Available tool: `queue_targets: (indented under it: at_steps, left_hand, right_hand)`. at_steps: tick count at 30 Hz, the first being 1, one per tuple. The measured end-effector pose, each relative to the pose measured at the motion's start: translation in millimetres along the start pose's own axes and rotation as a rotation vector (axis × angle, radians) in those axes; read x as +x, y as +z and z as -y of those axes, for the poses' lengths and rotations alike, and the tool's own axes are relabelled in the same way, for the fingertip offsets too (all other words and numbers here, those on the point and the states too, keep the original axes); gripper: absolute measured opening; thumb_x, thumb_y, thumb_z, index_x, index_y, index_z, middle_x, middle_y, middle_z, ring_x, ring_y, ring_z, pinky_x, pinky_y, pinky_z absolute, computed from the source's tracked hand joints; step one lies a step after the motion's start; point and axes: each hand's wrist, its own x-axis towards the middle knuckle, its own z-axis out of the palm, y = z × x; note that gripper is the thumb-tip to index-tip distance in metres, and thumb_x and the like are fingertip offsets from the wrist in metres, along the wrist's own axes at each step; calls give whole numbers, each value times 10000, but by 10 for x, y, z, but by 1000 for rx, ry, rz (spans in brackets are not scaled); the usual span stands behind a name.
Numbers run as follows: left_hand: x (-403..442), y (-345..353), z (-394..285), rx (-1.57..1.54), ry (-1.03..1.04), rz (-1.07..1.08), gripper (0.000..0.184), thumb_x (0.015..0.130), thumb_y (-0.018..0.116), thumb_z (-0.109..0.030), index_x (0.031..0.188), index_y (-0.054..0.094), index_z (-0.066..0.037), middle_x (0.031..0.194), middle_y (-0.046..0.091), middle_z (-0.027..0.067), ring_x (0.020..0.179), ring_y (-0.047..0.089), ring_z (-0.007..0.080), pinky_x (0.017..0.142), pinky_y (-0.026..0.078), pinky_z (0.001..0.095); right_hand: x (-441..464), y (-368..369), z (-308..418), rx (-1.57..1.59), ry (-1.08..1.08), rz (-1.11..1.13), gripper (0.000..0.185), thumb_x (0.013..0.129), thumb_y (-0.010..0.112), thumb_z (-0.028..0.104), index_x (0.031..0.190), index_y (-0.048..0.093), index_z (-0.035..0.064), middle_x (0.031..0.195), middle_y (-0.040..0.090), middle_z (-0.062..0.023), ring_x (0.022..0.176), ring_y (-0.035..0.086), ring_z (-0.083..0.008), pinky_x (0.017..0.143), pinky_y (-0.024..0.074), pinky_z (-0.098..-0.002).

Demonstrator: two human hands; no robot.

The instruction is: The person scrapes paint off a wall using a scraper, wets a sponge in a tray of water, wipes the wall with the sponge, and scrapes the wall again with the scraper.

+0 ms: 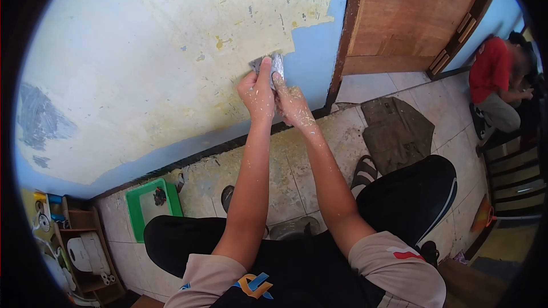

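Both my hands are together at the wall, gripping a flat metal scraper (277, 64) whose edge meets the paint. My left hand (257, 92) is closed on it, its thumb stretched up along the grey blade. My right hand (293, 105), speckled with pale flakes, is closed around it from the right. The fingers cover most of the handle. Around the blade, the wall (171, 51) shows a wide pale-yellow scraped area with grey marks. Light-blue paint (311, 60) borders this area on the right and below.
A green tray (133, 211) with a dark clump in it stands on the tiled floor at left, near a wooden shelf (85, 217). To the right are a brown door (405, 17), a dark cloth (397, 134) and a crouching person in a red shirt (491, 65).
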Motion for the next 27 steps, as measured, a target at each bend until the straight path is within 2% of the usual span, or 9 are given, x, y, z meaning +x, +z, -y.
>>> queue_targets:
  at_steps: [2,7,13,15,16,18,21,25,27]
  left_hand:
    - [-6,-78,251,-8,11,-43,333,914,736,-237,735,688,39,642,591,-17,545,461,47,479,366,243]
    - [-61,-135,158,53,-60,-24,316,907,745,-236,804,715,61,685,634,10,580,504,51,517,413,240]
    - [-33,-91,157,25,-33,-20,310,905,746,-231,802,712,59,676,623,0,590,496,46,512,402,240]
    - [1,-79,143,43,-34,-25,307,909,742,-230,794,710,53,670,616,-5,587,490,45,506,395,240]
    - [27,-65,114,17,-26,-15,288,907,742,-238,829,704,37,715,641,25,592,554,76,504,450,246]
    - [102,-22,-21,-8,-22,-8,274,904,743,-247,864,698,21,759,665,54,596,618,108,502,505,253]
    - [152,69,-355,-11,10,56,318,917,725,-287,847,679,20,768,671,82,587,656,168,519,539,280]
    - [62,-14,-374,18,4,19,313,920,719,-299,871,677,8,803,685,85,620,667,168,539,546,284]
    - [-91,-60,-405,-133,-88,-119,309,912,731,-304,819,667,-16,763,662,47,614,611,109,524,481,249]
  right_hand:
    - [4,17,-193,16,20,-22,612,976,488,601,629,487,97,493,405,19,398,392,-103,368,291,-299]
    - [-107,-27,-122,36,124,29,606,970,489,613,623,468,116,487,369,31,376,369,-96,331,250,-284]
    - [-83,32,-88,28,81,6,612,970,473,626,632,479,116,501,403,22,363,367,-100,325,259,-280]
    - [-65,90,-90,-11,-2,-70,630,981,446,626,605,474,122,480,381,31,349,330,-96,319,218,-280]
    - [-22,79,-56,-12,-4,-69,630,981,446,626,605,474,122,480,381,31,349,330,-96,319,218,-280]
    - [114,41,46,-197,-205,-95,685,969,486,615,640,567,19,514,497,-49,452,472,-157,447,379,-345]
    - [114,68,321,-167,-135,-43,710,968,493,606,640,576,-18,513,502,-70,515,507,-175,513,404,-365]
    - [-5,173,277,-115,-150,-42,717,969,489,604,625,570,-20,515,499,-68,538,509,-172,526,406,-362]
    - [-92,205,229,-166,-170,-21,722,952,496,622,616,567,-12,521,496,-72,560,516,-175,541,413,-370]
